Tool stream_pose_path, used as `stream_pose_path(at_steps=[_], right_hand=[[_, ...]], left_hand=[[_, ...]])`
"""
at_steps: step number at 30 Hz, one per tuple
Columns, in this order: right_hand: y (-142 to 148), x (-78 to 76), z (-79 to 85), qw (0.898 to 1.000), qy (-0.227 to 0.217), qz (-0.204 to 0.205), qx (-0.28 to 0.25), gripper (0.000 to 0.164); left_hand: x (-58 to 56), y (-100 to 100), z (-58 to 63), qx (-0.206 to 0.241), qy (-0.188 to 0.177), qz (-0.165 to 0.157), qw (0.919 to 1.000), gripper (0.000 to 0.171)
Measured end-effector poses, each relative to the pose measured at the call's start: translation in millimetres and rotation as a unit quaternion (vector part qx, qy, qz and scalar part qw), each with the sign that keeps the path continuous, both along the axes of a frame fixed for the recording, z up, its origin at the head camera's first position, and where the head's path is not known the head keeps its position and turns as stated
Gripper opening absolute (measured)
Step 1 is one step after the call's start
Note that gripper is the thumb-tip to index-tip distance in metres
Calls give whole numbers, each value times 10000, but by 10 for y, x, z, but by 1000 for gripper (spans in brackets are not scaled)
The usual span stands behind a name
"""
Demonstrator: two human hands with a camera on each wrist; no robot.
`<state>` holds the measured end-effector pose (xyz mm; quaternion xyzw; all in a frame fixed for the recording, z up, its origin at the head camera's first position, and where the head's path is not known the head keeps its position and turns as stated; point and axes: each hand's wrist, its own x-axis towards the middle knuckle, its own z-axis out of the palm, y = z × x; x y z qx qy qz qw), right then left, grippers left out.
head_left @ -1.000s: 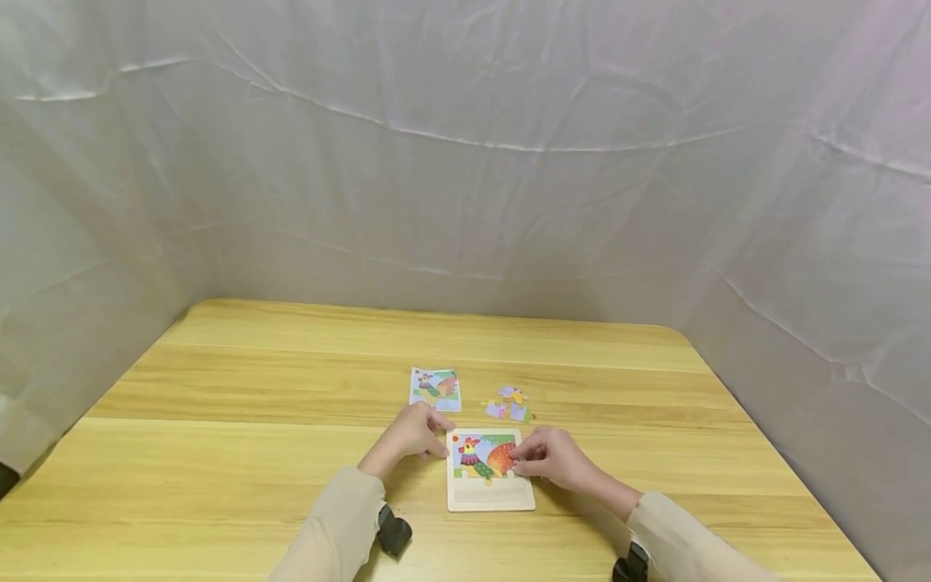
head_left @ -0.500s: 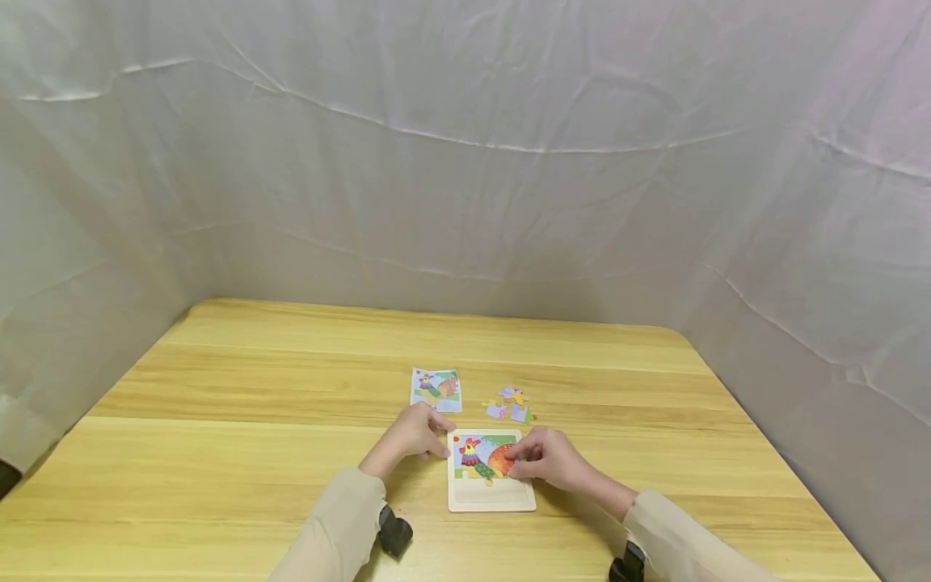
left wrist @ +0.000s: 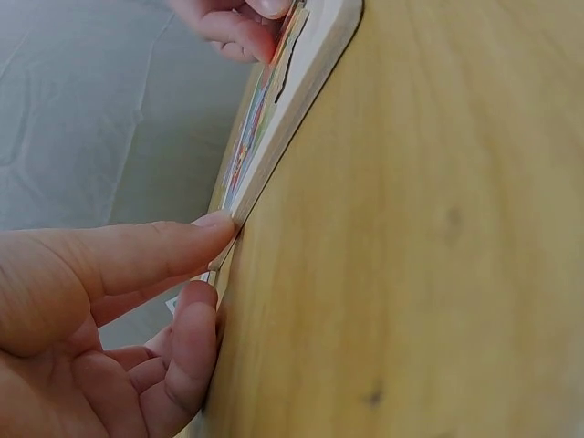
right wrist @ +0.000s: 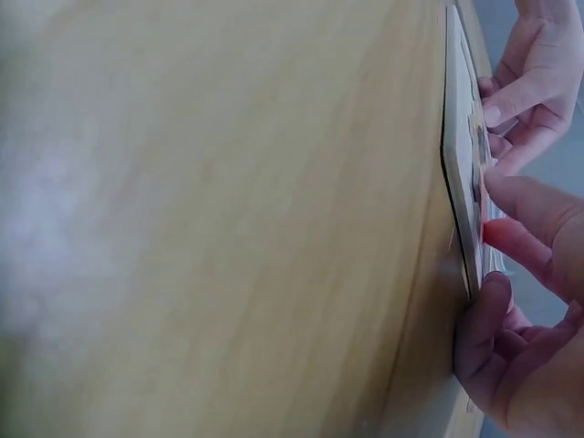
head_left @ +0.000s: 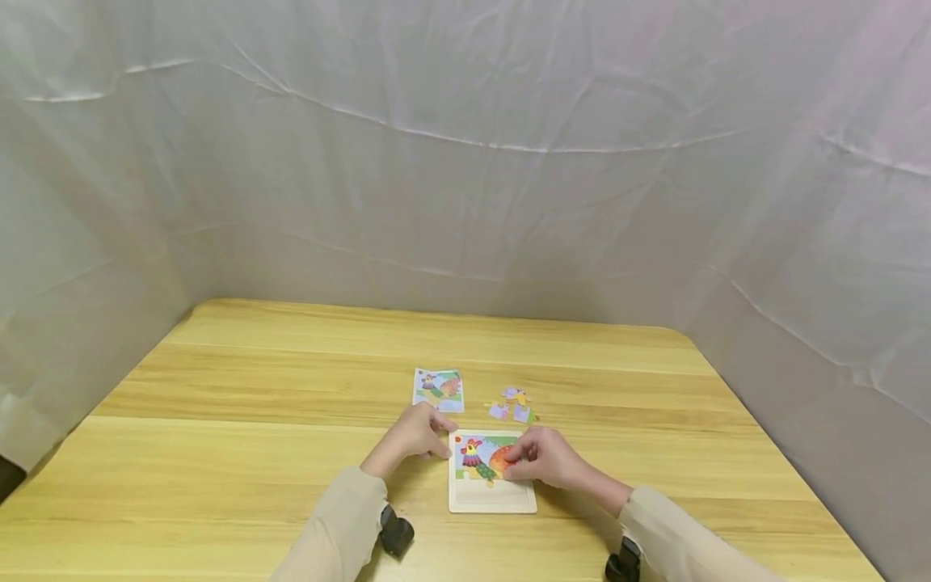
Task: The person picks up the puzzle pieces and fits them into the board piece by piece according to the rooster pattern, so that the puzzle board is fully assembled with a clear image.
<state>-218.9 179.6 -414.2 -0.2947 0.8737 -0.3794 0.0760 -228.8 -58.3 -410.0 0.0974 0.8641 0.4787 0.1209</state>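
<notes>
Well, from far off, I saw the left hand (head_left: 418, 430) hold the top left corner of the puzzle board (head_left: 493, 503), flat on the table (head_left: 276, 453). The right hand (head_left: 550, 459) pinched at the orange tail piece (head_left: 499, 459) inside it. Loose pieces (head_left: 499, 411) and a rooster card (head_left: 440, 392) lay just past.

behind the puzzle tray (head_left: 492, 498) on the table (head_left: 218, 485), loose pieces (head_left: 520, 398) lie right of the card (head_left: 440, 390).

There are two grips (head_left: 416, 432) (head_left: 549, 458), one tray (head_left: 494, 498), one card (head_left: 440, 390) (one table (head_left: 218, 485)).
</notes>
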Motion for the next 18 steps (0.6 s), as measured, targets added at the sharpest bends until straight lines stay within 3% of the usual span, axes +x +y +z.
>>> stream_pose_path(at_steps=[6,10,14,18], right_hand=[[-31,-21,-13,9993,156,-25,336,12],[-38,-42,27,9992,8,74,399,10],[-23,-128,77,9997,-47,77,218,11],[3,-299,96,9998,-76,-179,-91,19]], left_hand=[[-10,-1,-3,25,-34,17,10000,32],[-8,-1,-3,46,-50,5,10000,32],[-2,2,1,17,-31,6,10000,32],[-6,1,-6,-45,-15,40,10000,33]])
